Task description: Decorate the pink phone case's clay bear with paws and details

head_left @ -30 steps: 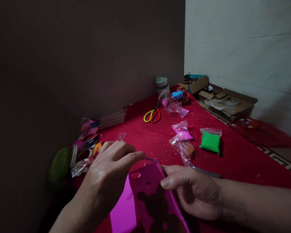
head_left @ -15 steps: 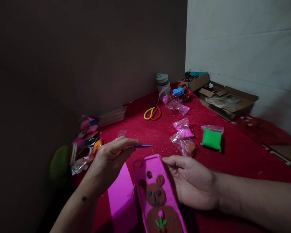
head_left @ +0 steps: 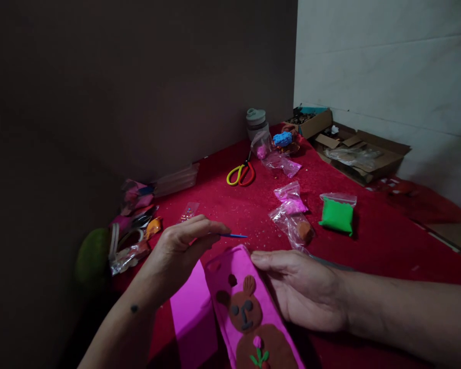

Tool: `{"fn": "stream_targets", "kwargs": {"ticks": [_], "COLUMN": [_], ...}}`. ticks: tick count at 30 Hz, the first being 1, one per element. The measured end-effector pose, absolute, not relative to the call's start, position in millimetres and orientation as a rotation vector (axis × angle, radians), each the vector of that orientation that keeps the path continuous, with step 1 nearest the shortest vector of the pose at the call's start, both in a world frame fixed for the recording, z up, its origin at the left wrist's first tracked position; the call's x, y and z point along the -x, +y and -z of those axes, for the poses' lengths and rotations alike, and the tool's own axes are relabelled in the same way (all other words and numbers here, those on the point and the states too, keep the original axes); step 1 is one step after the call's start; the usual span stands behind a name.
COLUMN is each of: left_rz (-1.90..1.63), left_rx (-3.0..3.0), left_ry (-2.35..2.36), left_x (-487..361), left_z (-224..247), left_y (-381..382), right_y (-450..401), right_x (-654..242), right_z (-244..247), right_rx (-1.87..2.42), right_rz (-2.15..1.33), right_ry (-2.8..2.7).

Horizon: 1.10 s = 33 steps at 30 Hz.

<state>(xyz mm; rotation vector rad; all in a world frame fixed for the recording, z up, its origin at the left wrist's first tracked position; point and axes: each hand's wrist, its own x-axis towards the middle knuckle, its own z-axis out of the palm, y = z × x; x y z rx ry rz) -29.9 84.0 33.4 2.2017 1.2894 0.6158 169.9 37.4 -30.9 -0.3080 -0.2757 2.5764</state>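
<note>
My left hand pinches a thin blue modelling tool, its tip pointing right just above the top of a pink phone case. My right hand grips that case along its right side, thumb at the upper corner. On the case is a brown clay bear with dark eyes and nose, a pink flower with green leaves on its belly. Near the case's top are a dark hole and a reddish spot. Under my left wrist lies a flat pink sheet, partly covered by the case.
On the red cloth lie scissors, bagged green clay, bagged pink clay and bagged brown clay. Craft supplies crowd the left. A bottle and cardboard boxes stand at the back.
The case has turned slightly, its top edge shifting left. My left hand and the blue tool have moved a little right and down. Both hands keep their holds.
</note>
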Motion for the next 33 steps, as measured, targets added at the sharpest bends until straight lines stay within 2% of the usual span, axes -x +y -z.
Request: {"fn": "stream_targets", "kwargs": {"ticks": [9,17,33], "left_rz": [-0.47,-0.454,-0.484], "left_rx": [-2.446,-2.422,-2.673], "left_ry": [1.286,1.259,1.176], "left_x": [29.1,27.5,25.5], "left_z": [-39.9,-35.2,-38.1], "left_y": [82.6,83.7,86.3], "right_y": [34.5,38.4,38.4], "right_x": [-168.9,-167.2,-168.0], "right_z": [26.0,26.7,28.7], "right_rx": [0.409,0.589,0.61], "right_rz": [-2.503,-2.403,-2.358], "right_ry": [-0.243,-0.06,-0.1]}}
